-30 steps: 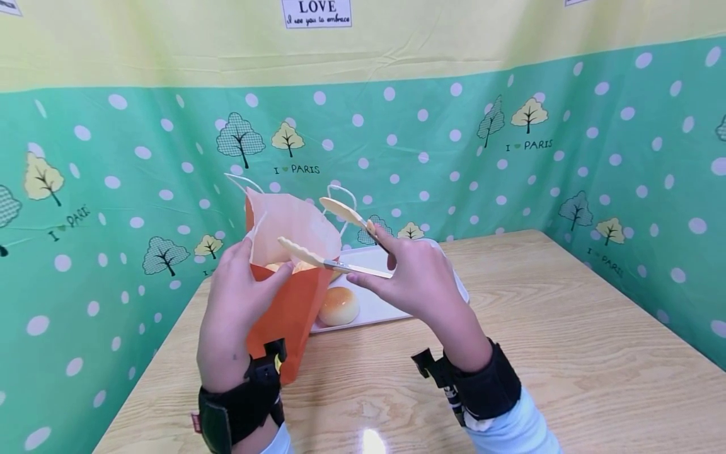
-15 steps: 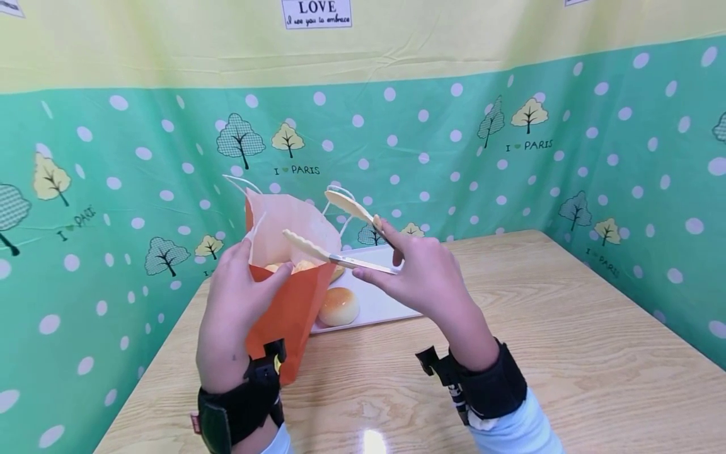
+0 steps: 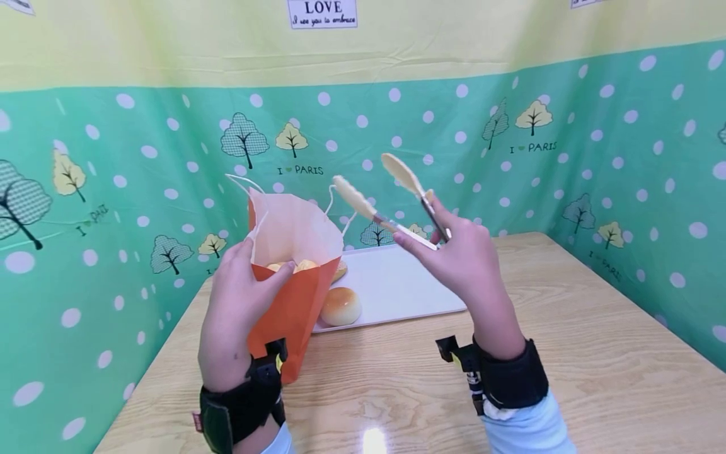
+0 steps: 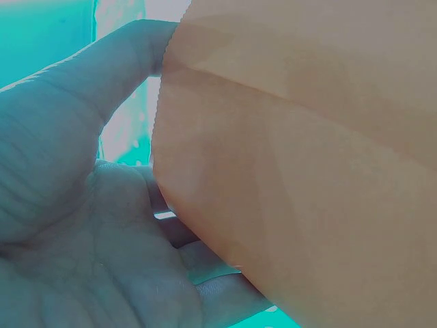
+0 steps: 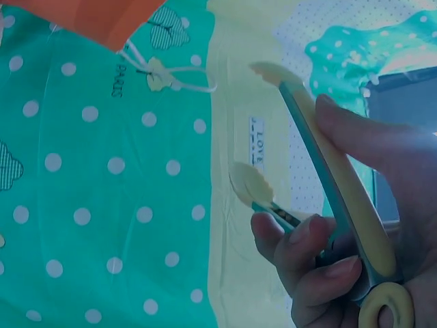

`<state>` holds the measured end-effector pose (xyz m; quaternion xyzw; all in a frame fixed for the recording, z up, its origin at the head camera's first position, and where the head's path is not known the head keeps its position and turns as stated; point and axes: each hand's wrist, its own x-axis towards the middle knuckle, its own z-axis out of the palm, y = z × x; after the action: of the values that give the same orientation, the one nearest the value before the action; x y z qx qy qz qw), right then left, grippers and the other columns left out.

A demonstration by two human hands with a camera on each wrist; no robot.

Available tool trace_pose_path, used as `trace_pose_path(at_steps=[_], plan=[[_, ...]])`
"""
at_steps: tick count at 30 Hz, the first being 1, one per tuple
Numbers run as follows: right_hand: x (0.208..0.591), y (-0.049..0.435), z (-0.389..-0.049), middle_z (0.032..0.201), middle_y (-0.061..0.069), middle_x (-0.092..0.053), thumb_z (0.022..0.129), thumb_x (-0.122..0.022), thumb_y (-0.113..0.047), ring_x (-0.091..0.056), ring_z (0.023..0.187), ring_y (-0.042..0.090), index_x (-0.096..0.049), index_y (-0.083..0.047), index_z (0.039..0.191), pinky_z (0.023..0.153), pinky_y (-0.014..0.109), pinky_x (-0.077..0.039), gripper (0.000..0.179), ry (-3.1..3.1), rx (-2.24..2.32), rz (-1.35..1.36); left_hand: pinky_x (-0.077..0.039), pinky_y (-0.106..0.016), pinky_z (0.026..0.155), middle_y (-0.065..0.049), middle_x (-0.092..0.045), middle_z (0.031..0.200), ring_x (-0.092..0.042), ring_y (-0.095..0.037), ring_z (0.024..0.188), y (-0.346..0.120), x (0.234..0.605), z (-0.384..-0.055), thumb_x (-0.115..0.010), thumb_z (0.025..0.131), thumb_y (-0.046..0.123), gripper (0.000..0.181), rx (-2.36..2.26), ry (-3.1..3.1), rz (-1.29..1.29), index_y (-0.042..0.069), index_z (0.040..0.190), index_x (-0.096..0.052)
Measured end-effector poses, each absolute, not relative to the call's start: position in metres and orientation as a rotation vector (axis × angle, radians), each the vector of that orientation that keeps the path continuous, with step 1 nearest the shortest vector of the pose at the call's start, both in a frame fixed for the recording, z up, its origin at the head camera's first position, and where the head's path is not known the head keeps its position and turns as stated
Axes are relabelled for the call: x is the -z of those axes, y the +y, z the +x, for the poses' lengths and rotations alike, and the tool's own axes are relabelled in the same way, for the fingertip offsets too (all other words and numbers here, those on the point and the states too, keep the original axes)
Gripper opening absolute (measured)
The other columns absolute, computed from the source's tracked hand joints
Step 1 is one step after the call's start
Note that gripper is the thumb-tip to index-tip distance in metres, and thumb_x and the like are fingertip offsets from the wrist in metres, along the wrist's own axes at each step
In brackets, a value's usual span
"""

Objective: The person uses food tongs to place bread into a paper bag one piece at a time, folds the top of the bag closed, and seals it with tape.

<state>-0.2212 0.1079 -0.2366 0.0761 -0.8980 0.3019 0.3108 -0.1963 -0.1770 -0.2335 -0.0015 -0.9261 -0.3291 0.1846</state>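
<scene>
My left hand (image 3: 238, 296) grips the near upper edge of an orange paper bag (image 3: 286, 312), thumb over the rim and the other fingers along its left side. The bag stands open at the top with white string handles, and bread rolls (image 3: 306, 265) show inside. My right hand (image 3: 462, 252) holds a pair of tongs (image 3: 391, 222) with cream tips, spread apart with nothing between them, raised above the tray. A round glossy bun (image 3: 341, 306) sits on the white tray (image 3: 397, 284) beside the bag. In the right wrist view the fingers curl round the tongs (image 5: 334, 171).
Another piece of bread (image 3: 340, 271) lies on the tray, partly hidden behind the bag. The wooden table (image 3: 397, 378) carries everything, and a green and yellow printed cloth (image 3: 363, 120) hangs behind and at both sides.
My right hand has moved right and slightly up with the tongs, away from the bag's mouth. The left hand and the bag have stayed in place.
</scene>
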Motion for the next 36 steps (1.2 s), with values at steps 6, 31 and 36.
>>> trace_pose_path(at_steps=[6,31,36], plan=[[0.239,0.127,-0.230,0.072,0.008,-0.061,0.074,-0.051,-0.073,-0.049,0.060,0.025,-0.035,-0.016,0.144,0.048,0.033,-0.037,0.092,-2.432,-0.750,0.028,-0.046,-0.064,0.093,-0.028,-0.025,0.148,-0.033,-0.044,0.125,-0.177,0.233,-0.196,-0.059,0.086,0.043,0.083,0.948,-2.607,0.004,0.005,0.148,-0.020],[0.286,0.087,-0.260,0.075,0.002,-0.064,0.061,-0.072,-0.062,-0.055,0.061,0.017,-0.071,-0.015,0.097,0.054,0.031,-0.045,0.060,-3.058,-0.297,0.524,-0.043,-0.065,0.096,-0.028,-0.025,0.149,-0.031,-0.045,0.126,-0.182,0.231,-0.196,-0.059,0.086,0.041,0.081,0.948,-2.605,0.013,0.005,0.148,-0.020],[0.295,0.072,-0.265,0.069,0.001,-0.061,0.059,-0.073,-0.063,-0.051,0.061,0.017,-0.066,-0.015,0.080,0.049,0.030,-0.038,0.053,-3.049,-0.262,0.482,-0.045,-0.064,0.094,-0.029,-0.025,0.149,-0.031,-0.045,0.126,-0.182,0.231,-0.196,-0.059,0.086,0.042,0.082,0.945,-2.611,0.023,0.004,0.148,-0.020]])
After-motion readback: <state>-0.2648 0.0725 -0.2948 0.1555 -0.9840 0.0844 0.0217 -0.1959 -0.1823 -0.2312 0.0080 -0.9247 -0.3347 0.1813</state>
